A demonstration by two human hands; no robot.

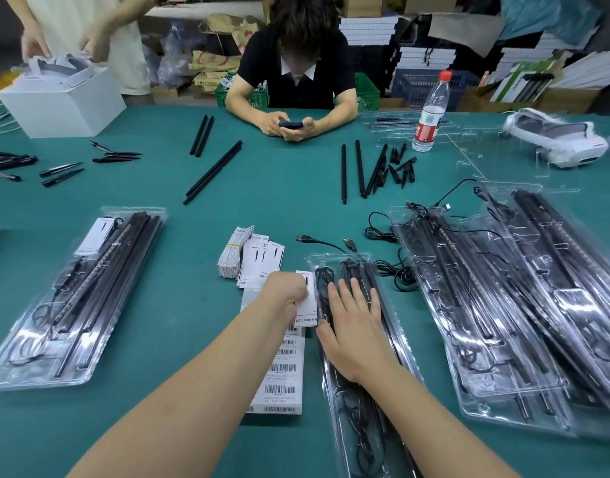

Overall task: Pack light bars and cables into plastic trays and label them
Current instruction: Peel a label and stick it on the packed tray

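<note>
My left hand (287,294) hides its own fingertips, curled and pinching a white card (305,305) whose print I can't fully read. My right hand (353,327) lies flat, fingers straight, pressing the clear plastic tray (334,267) of black light bars (352,270) and coiled cable (322,281); its near end runs out of view. Green felt table (193,305); glossy filled trays (503,305) at right, barcode labels (283,374) between my arms.

Across the green table (269,188) someone in a black top (296,69) sat hunched over a phone (291,125); a water bottle (430,113) with a red cap stood off to their side; far corner had a white box (64,103) with another person's hands (33,43) in it; a white headset (558,141) lay on the opposite edge.
</note>
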